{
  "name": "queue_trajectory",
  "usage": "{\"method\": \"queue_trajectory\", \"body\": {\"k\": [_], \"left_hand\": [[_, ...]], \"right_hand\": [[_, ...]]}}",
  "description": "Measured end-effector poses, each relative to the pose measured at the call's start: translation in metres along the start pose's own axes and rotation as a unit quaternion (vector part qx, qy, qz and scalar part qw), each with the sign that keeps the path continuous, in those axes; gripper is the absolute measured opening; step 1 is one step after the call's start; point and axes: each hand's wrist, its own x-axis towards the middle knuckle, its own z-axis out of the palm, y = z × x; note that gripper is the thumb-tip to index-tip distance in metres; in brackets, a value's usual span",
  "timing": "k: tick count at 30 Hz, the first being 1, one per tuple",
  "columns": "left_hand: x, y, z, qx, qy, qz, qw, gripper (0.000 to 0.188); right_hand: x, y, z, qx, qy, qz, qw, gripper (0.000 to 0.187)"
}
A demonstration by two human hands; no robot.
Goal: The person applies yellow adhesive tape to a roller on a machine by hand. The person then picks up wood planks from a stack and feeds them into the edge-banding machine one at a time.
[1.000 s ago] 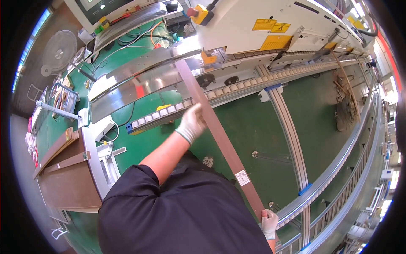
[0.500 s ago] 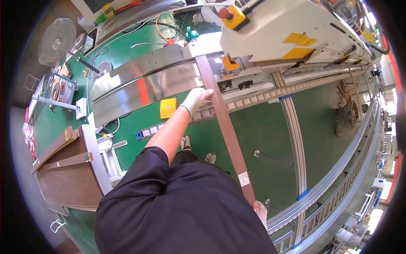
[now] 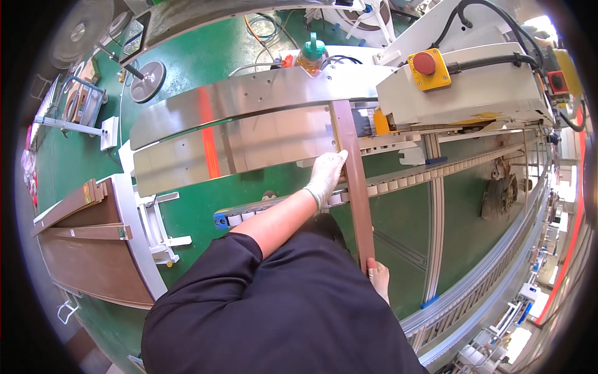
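A long, narrow brown board (image 3: 357, 187) runs away from my body, its far end at the right end of a shiny metal plate (image 3: 280, 134). Partway along it, my left hand (image 3: 327, 177), in a pale glove, is closed on the board's left edge. Lower down, my right hand (image 3: 379, 278) grips the near end, thumb on top and the other fingers mostly hidden. Just right of the board's far end is an orange-yellow block (image 3: 380, 121) on the machine. A row of white rollers (image 3: 405, 181) passes beneath the board.
A white machine housing (image 3: 461, 93) with a red button on a yellow box (image 3: 428, 70) stands at the far right. Aluminium rails (image 3: 498, 268) curve along my right. Brown panels (image 3: 93, 255) lie stacked at the left. A green-lidded bottle (image 3: 310, 55) stands behind the metal plate.
My view has shifted. The board now points more straight ahead, its far end nearer the orange-yellow block. Both hands keep their hold, and the white label near its near end no longer shows.
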Motion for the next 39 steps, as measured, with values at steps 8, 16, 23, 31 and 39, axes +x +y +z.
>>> {"method": "queue_trajectory", "body": {"k": [8,16,23,31,39], "left_hand": [[0.013,0.001,0.027,0.058,0.025,0.016,0.998,0.035],[0.037,0.003,0.077,-0.030,0.032,-0.004,0.999,0.038],[0.063,-0.007,0.126,0.074,0.022,-0.020,0.997,0.038],[0.098,-0.004,0.216,-0.172,0.029,-0.109,0.979,0.039],[0.160,-0.038,0.289,0.015,-0.093,-0.036,0.995,0.046]], "right_hand": [[0.027,0.081,0.007,0.050,0.007,0.000,0.999,0.068],[0.065,0.092,-0.045,0.036,-0.005,-0.001,0.999,0.071],[0.102,0.111,-0.099,0.030,-0.022,-0.010,0.999,0.070],[0.146,0.098,-0.164,0.172,-0.036,0.034,0.984,0.064],[0.234,0.139,-0.226,0.016,0.049,0.012,0.999,0.062]]}}
